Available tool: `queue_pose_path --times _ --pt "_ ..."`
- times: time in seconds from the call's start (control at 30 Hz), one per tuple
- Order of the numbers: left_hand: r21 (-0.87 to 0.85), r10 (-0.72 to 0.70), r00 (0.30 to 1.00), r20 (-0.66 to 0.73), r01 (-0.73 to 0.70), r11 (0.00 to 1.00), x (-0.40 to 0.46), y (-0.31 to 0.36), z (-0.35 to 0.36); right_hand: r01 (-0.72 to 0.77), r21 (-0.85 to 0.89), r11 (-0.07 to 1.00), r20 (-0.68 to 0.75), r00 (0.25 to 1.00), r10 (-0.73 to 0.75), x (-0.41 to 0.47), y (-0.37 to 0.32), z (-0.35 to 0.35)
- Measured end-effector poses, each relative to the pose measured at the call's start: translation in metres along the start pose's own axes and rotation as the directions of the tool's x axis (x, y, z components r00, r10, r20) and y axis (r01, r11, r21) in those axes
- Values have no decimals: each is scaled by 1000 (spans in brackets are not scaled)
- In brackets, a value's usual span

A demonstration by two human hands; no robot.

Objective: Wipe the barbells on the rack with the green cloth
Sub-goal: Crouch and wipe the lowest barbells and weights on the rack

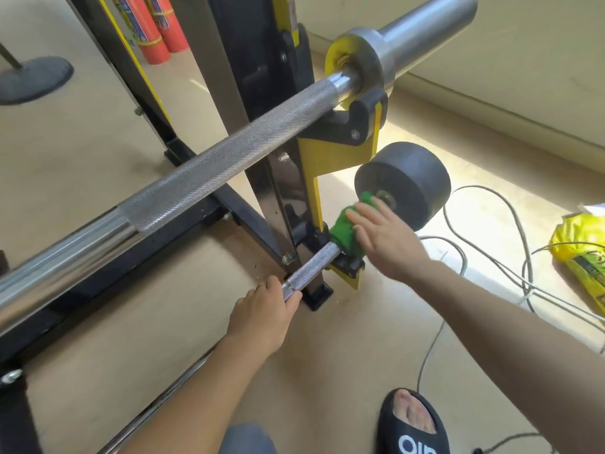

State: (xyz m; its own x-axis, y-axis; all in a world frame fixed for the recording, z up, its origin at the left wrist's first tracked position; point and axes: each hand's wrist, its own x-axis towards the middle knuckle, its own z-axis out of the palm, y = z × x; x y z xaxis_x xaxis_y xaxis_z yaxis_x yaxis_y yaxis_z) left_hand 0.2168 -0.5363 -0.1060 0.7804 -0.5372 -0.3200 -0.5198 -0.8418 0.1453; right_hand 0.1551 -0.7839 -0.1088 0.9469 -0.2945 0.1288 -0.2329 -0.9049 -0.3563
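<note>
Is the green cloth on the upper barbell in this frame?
No: the green cloth is under the right hand on the lower barbell beside its black weight, while the upper barbell is untouched.

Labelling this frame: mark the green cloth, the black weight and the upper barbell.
green cloth (pixel 340 229): head view, on its bunched middle.
black weight (pixel 412 188): head view, on its curved side.
upper barbell (pixel 229 152): head view, on its knurled shaft.

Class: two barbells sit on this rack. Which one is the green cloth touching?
The lower barbell, with the black weight; the right hand presses the green cloth there.
</note>
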Motion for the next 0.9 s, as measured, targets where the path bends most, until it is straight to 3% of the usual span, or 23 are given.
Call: queue_pose_path --times 0.1,0.3,0.43,0.57,0.7,0.9 --pt "-9 22 1000 -16 -22 1000 2 0 1 -159 -56 986 63 985 163 14 17 1" --pt "-30 77 996 -36 -78 996 3 -2 1 -143 162 976 53 989 136 -19 -41 25" --pt "-31 87 994 -64 -89 996 3 -2 2 -95 98 991 68 994 88 -12 -14 16" --pt "-46 71 995 -65 -74 996 2 -3 4 -308 91 947 45 951 305 11 -24 4" --pt "-39 71 995 -70 -74 997 3 -3 4 -203 200 959 -78 972 222 -18 -67 8" --pt "-70 68 995 -70 -73 995 3 -3 2 -180 -29 983 -114 978 175 -25 -78 22"
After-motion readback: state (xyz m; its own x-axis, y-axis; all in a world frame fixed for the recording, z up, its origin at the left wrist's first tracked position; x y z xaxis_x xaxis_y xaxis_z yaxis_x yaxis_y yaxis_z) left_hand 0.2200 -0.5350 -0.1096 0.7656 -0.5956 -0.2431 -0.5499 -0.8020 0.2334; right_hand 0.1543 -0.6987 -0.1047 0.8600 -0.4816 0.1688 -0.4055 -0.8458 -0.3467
